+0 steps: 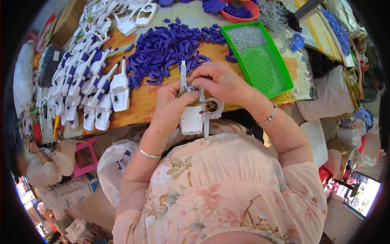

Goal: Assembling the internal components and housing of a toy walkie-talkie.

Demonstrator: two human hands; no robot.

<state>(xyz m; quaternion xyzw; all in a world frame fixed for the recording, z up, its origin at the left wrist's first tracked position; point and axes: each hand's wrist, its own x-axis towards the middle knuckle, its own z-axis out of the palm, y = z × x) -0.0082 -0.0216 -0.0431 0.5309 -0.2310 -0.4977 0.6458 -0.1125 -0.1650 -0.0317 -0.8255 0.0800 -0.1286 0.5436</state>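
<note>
My left hand [168,103] is closed round a white plastic housing [191,122], its thumb pressed across the narrow middle. A slim stem points away from me at the housing's far end. Beside it hangs a white round-ended part [213,106] with a dark round piece inside, joined by thin red and yellow wires. My right hand [217,81] pinches thumb and forefinger together at the housing's far right side. A bit of purple shows under those fingertips, but what they hold is hidden. Just beyond both hands lies a heap of purple plastic pieces [164,49].
White-and-purple assemblies [83,77] are stacked at the left. A green tray [280,87] of small metal pieces stands to the right, with a red basket [254,9] of purple parts behind it. A white bag [111,166] hangs below the table's edge. Another person [46,166] sits at far left.
</note>
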